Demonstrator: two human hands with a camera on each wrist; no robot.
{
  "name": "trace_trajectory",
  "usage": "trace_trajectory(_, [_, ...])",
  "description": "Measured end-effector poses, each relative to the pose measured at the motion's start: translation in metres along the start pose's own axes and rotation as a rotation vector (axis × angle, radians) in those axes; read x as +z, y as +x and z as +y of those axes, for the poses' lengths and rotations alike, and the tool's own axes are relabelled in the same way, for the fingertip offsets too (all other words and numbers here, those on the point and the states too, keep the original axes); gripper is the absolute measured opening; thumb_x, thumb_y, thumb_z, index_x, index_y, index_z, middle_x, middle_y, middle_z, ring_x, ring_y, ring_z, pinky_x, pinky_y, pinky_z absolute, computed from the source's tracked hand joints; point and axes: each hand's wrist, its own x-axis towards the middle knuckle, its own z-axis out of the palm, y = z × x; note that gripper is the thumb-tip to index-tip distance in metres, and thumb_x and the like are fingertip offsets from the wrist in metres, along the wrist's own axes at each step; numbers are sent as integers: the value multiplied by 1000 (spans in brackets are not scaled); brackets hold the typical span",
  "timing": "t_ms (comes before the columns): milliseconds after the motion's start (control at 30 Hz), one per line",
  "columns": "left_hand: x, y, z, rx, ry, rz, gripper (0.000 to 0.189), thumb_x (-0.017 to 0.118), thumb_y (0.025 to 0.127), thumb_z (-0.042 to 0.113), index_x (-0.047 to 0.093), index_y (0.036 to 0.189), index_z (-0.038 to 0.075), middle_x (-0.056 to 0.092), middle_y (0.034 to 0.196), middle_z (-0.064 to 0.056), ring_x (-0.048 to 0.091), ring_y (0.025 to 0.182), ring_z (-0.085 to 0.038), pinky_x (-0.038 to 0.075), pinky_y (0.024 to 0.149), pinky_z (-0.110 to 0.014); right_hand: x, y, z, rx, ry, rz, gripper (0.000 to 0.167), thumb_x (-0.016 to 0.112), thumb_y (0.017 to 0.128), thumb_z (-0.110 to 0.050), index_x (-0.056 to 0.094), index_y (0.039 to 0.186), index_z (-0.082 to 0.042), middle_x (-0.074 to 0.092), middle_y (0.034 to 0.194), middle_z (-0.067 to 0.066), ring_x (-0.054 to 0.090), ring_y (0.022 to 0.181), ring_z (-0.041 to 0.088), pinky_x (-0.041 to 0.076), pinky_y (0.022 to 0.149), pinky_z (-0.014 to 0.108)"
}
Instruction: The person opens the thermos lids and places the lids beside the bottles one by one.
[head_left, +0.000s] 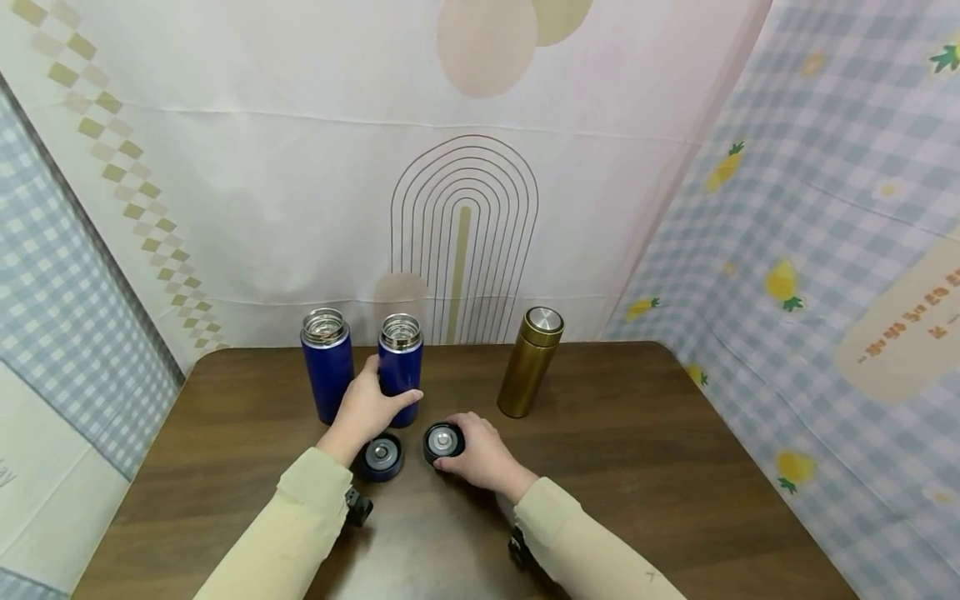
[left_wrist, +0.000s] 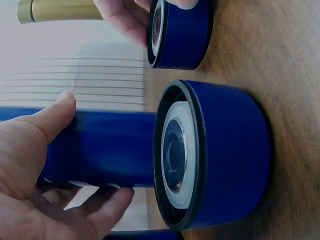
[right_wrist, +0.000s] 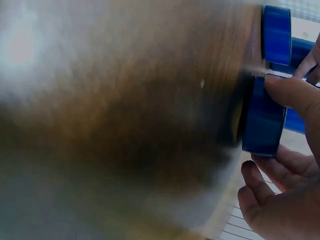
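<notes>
Two blue vacuum flasks stand side by side with their steel mouths uncovered. My left hand [head_left: 367, 406] holds the right-hand flask [head_left: 400, 365] low on its body, thumb on the near side and fingers round the other. The left-hand flask [head_left: 328, 379] is just past that hand. My right hand [head_left: 486, 454] grips a blue flask lid [head_left: 442, 442] by its rim, inner side up, thumb and fingers on opposite sides. Another blue lid [left_wrist: 225, 155] lies inner side up on the table below my left wrist, its grey seal showing.
A gold flask [head_left: 529, 367] with its steel-topped lid on stands to the right of the blue flasks. The brown wooden table [head_left: 637, 467] ends at a printed cloth [head_left: 300, 200] behind, with checked cloth [head_left: 772, 225] on the right side.
</notes>
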Motion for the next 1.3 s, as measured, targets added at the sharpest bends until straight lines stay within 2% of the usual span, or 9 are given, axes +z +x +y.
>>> trace_trajectory(100, [2, 5, 2, 5, 5, -12, 98, 75, 77, 55, 28, 147, 6, 53, 132, -20, 53, 118, -35, 41, 98, -52, -3, 1, -2, -10, -97, 6, 60, 83, 74, -40, 61, 122, -11, 60, 111, 1, 53, 101, 23, 38, 85, 41])
trace_trajectory(200, [2, 8, 2, -8, 10, -29, 99, 76, 77, 54, 26, 148, 6, 51, 135, -21, 52, 120, -35, 40, 99, -52, -5, 0, -5, -7, -142, 8, 61, 84, 72, -42, 61, 120, -12, 61, 110, 0, 52, 100, 24, 36, 82, 40])
trace_trajectory(367, [1, 9, 2, -28, 16, -37, 101, 76, 77, 53, 23, 149, 6, 49, 137, -22, 50, 122, -37, 39, 100, -53, -4, 0, -9, 8, -141, 17, 61, 84, 72, -43, 61, 119, -11, 61, 110, 0, 52, 99, 24, 35, 80, 40])
trace_trajectory(700, [2, 8, 2, -26, 2, -21, 95, 76, 78, 51, 27, 147, 9, 53, 132, -20, 53, 119, -35, 41, 98, -52, -2, 0, -10, 13, -162, 20, 62, 83, 73, -43, 61, 121, -11, 61, 113, 1, 52, 100, 25, 35, 81, 41])
trace_trajectory(933, [6, 6, 3, -38, 14, -36, 103, 76, 77, 54, 21, 151, 6, 48, 138, -23, 50, 123, -37, 40, 100, -54, -3, -6, -9, 0, -207, 22, 60, 83, 73, -43, 61, 119, -11, 60, 110, 1, 52, 96, 24, 36, 79, 39])
trace_trajectory(1300, [4, 10, 1, -29, 1, -23, 98, 76, 76, 53, 27, 148, 9, 51, 136, -19, 52, 121, -35, 41, 98, -52, -4, -1, -11, -12, -204, 4, 60, 83, 73, -41, 60, 119, -10, 60, 109, 1, 53, 97, 25, 37, 78, 39])
